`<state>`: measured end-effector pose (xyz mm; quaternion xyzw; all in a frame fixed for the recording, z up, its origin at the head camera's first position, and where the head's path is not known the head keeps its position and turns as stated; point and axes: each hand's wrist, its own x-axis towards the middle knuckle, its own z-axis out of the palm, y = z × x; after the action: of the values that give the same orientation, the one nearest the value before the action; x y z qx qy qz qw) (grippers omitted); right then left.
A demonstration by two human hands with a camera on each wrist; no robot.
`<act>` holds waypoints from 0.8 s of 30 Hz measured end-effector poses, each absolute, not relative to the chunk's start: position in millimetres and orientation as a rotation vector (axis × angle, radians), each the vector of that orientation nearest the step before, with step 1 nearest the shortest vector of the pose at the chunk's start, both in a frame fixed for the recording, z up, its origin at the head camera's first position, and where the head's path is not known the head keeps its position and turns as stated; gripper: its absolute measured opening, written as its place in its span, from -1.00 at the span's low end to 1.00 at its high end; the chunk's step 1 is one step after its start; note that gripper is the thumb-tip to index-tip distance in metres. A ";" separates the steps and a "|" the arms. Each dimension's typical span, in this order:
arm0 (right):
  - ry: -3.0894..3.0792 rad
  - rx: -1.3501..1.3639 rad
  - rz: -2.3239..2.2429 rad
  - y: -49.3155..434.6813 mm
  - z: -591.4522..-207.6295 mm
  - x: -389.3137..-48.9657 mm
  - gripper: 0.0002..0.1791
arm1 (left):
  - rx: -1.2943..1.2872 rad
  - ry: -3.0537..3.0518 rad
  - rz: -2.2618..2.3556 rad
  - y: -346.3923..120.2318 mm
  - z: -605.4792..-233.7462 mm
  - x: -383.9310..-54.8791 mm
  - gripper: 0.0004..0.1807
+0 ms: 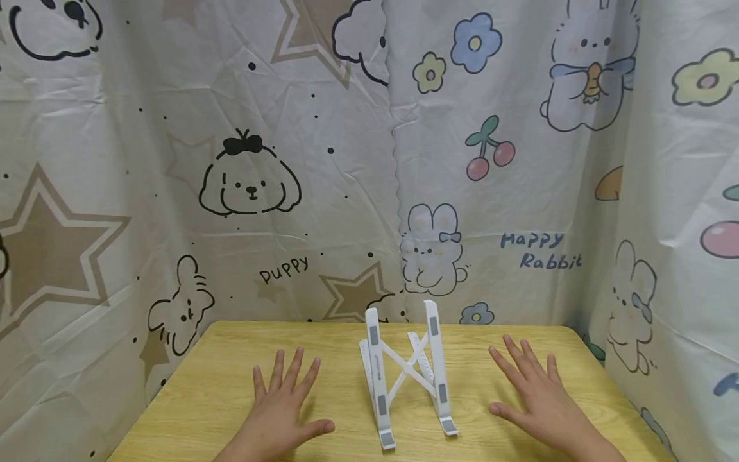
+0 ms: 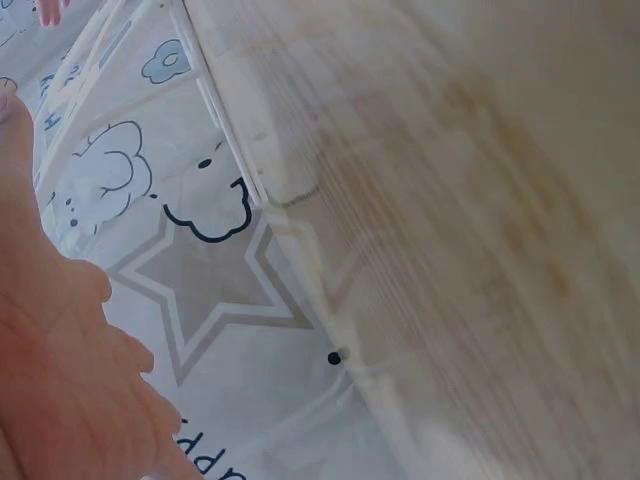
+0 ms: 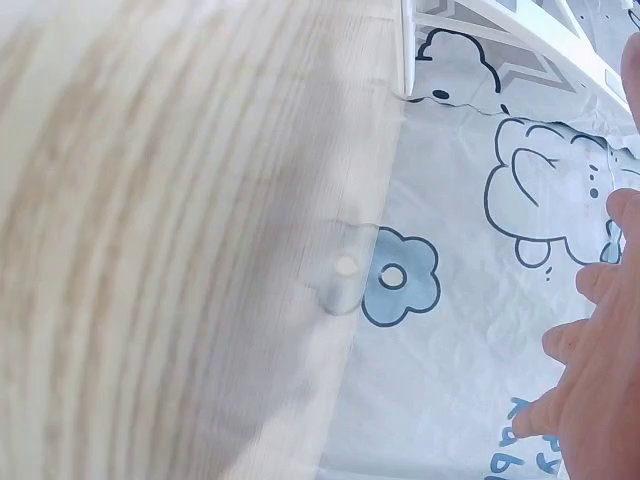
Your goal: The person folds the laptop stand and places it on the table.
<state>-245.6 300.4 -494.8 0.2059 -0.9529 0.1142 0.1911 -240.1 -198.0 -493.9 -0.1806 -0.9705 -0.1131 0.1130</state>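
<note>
A white folding laptop stand (image 1: 376, 378) with grey pads and crossed struts stands unfolded in the middle of the wooden table. To its left is my left hand (image 1: 277, 410), palm down with fingers spread, apart from the stand. My right hand (image 1: 539, 401) is on the other side, its fingers likewise spread and holding nothing. In the left wrist view part of the stand (image 2: 85, 75) shows at the upper left, beyond my left hand (image 2: 70, 360). The right wrist view catches the stand (image 3: 540, 40) at the top, with my right hand (image 3: 600, 370) along the right edge.
The yellow wood-grain table (image 1: 190, 398) has rounded far corners. Behind it and at both sides hangs a pale curtain (image 1: 358, 173) printed with puppies, rabbits, stars and flowers, close to the table's far edge.
</note>
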 end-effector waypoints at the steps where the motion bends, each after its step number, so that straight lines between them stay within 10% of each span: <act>1: -2.679 0.575 0.347 300.2 -494.5 -245.4 0.04 | -0.527 -2.854 -0.342 -197.3 -493.9 -240.5 0.16; 24: -2.667 0.581 0.930 302.1 -498.0 -250.6 0.09 | -0.483 -2.915 -0.732 -180.5 -491.8 -245.2 0.17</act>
<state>-250.6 302.1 -498.0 0.1999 -0.9172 0.3198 0.1284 -245.2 -180.5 -491.8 -0.1586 -0.9565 -0.2401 0.0488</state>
